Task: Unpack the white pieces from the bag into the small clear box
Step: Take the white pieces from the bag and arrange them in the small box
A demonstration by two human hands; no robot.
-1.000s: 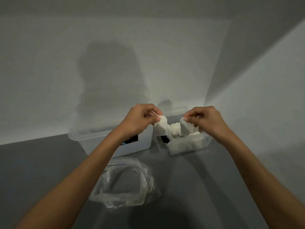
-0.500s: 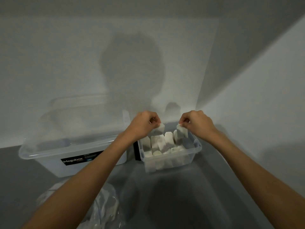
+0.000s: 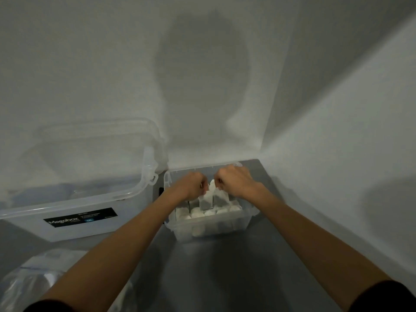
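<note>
Two clear plastic containers stand on the grey counter [image 3: 225, 271]. The small clear box [image 3: 213, 230], rectangular with a rolled rim, sits in the corner where two pale walls meet. It holds a packed layer of white pieces [image 3: 202, 214], blocky, matte and rounded at the top. The large clear box [image 3: 135, 212] stands just beside it on the left. It carries a black label [image 3: 80, 218] on its front wall, and its translucent lid [image 3: 148, 158] is raised behind it. Its contents cannot be determined.

Both hands are positioned over the small clear box. The left hand [image 3: 191, 188] has curled fingers; its grip is narrow and pinches the top of the first white piece [image 3: 206, 203], which hangs upright above the packed layer. The right hand [image 3: 234, 183] has the same narrow grip on the second white piece [image 3: 221, 197]. Whether the two held pieces touch cannot be determined.

The bag [image 3: 29, 280], thin, glossy, crumpled clear film, lies on the counter at the lower left, well apart from the small clear box and partly behind the left forearm.
</note>
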